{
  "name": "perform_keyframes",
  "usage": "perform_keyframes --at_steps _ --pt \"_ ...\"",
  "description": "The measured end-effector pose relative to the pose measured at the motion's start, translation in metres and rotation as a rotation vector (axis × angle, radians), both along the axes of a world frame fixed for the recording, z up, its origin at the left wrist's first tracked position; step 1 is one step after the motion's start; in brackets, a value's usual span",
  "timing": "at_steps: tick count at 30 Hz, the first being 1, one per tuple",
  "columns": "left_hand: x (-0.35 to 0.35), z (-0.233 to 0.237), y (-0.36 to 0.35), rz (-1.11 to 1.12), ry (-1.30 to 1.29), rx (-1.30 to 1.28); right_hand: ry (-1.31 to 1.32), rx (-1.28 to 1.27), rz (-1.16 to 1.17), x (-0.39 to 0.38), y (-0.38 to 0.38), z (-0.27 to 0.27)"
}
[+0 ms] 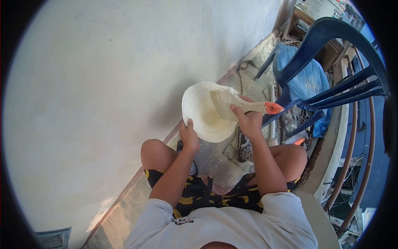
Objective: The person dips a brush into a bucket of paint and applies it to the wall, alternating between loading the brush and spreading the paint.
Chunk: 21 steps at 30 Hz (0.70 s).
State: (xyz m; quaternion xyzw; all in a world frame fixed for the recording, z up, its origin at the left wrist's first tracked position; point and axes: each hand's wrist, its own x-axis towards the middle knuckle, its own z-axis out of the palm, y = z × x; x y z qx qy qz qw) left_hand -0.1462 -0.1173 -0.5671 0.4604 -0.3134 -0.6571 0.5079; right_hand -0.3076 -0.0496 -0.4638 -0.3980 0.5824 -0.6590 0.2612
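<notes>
My left hand (189, 136) grips the near left rim of a white bowl-like paint container (192, 106), thumb over the edge. Its inside is coated pale, with a yellowish patch at the bottom. In my right hand (249, 121) is a wide paintbrush (224, 104), held near the bristles with the fingers partly hidden behind it. The cream bristles overlap the container's right side in this view. The handle, tipped in orange-red, points right.
A pale wall (103, 83) rises along the left. To the right stands a dark blue plastic chair (290, 74), with a light blue plastic sheet (309, 79) by it. Curved brown railings (352, 145) run along the right edge. Debris lies on the cracked floor (217, 159).
</notes>
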Motion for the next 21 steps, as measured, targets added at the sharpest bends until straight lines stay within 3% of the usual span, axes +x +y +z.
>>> perform_keyframes --at_steps 2,4,5,8,9,11,12,14,15,17,18,20,21 --pt "-0.004 0.000 -0.004 -0.002 0.013 -0.008 -0.067 -0.112 -0.008 -0.005 -0.006 -0.004" --pt "-0.004 -0.002 0.000 -0.013 0.003 0.009 0.452 0.251 0.101 -0.015 -0.012 -0.014" --pt "-0.004 -0.002 -0.001 -0.023 -0.005 0.000 0.433 0.266 0.102 -0.010 -0.008 -0.016" --pt "-0.013 0.001 -0.004 -0.021 0.015 -0.020 0.138 -0.110 -0.086 -0.004 -0.017 -0.016" --pt "-0.012 0.002 -0.005 -0.033 0.023 -0.034 0.127 -0.106 -0.076 -0.007 -0.019 -0.016" --pt "-0.012 -0.002 -0.006 -0.025 -0.026 -0.054 0.499 0.282 0.023 -0.014 -0.019 -0.015" --pt "-0.014 -0.001 -0.010 -0.025 -0.050 -0.087 0.497 0.276 0.021 -0.012 -0.021 -0.020" --pt "-0.020 0.005 -0.013 -0.015 -0.015 -0.084 0.227 -0.087 -0.139 -0.011 -0.023 -0.029" --pt "-0.018 0.006 -0.009 -0.020 -0.002 -0.068 0.227 -0.076 -0.132 -0.014 -0.022 -0.029" --pt "-0.018 0.003 -0.009 -0.024 -0.024 -0.072 0.333 0.220 -0.059 -0.021 -0.020 -0.026" --pt "-0.021 0.002 -0.012 -0.025 -0.031 -0.092 0.333 0.220 -0.068 -0.023 -0.021 -0.031" --pt "-0.023 0.001 -0.015 -0.021 -0.018 -0.089 -0.062 0.036 -0.128 -0.026 -0.024 -0.038" --pt "-0.022 0.001 -0.014 -0.017 -0.015 -0.085 -0.065 0.041 -0.132 -0.024 -0.021 -0.037"
